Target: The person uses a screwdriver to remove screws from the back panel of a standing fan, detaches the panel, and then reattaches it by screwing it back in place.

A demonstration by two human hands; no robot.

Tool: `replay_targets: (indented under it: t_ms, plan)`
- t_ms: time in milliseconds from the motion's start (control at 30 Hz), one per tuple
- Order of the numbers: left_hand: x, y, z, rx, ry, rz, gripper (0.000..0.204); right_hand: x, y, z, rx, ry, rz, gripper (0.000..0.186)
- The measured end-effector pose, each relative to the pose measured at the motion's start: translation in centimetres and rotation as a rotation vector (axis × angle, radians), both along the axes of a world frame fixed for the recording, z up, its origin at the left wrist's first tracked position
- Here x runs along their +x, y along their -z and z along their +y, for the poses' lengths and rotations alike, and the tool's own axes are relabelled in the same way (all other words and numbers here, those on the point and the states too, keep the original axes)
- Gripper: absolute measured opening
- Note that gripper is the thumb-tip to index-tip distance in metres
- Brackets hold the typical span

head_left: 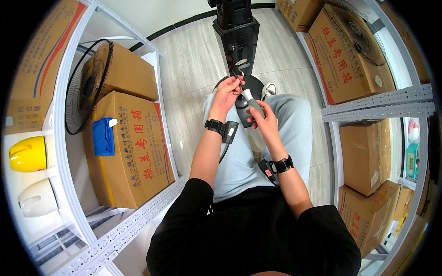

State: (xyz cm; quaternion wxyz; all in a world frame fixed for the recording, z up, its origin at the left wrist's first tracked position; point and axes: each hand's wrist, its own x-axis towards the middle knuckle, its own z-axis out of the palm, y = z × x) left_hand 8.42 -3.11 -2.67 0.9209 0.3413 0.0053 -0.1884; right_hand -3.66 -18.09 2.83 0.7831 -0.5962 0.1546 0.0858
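Note:
My left hand [224,97] is closed in a pinch at the centre, its fingertips round a thin dark piece whose kind I cannot make out. Just to its right, my right hand [266,123] grips a screwdriver [253,105] with a grey handle and a white collar. The collar end points up and left at the pinched fingers. Beyond both hands stands a black square column [234,39] with a glossy front. A round black base [256,84] shows at its foot, partly hidden by my hands and legs.
Shelving stands on both sides. At left are cardboard boxes [124,161], a black fan grille [73,99], a blue cloth [103,137], and yellow [28,154] and white [39,198] covers. At right, a fan grille with blades [352,32] lies against a box [343,69].

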Motion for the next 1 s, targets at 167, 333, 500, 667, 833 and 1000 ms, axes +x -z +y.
replay_targets:
  t_ms: [167, 333, 500, 667, 833, 1000]
  plan:
    - [0.3, 0.7, -0.6, 0.021, -0.028, -0.01, 0.013, -0.1, 2.0, 0.1, -0.154, -0.003, -0.07, 0.046]
    - [0.3, 0.5, -0.4, 0.028, -0.028, -0.007, 0.014, 0.0, 1.4, 0.3, -0.118, 0.067, -0.088, 0.044]
    - [-0.2, -0.8, -0.3, -0.014, 0.018, 0.036, 0.026, 0.1, 0.6, -0.3, -0.004, 0.03, 0.03, 0.043]
    - [-0.1, 0.0, -0.2, 0.01, -0.002, -0.001, 0.021, -0.1, 0.3, -0.1, -0.012, -0.003, -0.006, 0.043]
    - [0.5, 1.5, -0.1, -0.002, -0.017, -0.041, 0.014, -0.1, 0.8, 0.2, -0.088, 0.049, -0.121, 0.037]
    - [0.2, 0.4, -0.1, 0.003, -0.022, 0.011, 0.019, 0.0, 0.3, -0.1, -0.021, 0.026, -0.005, 0.039]
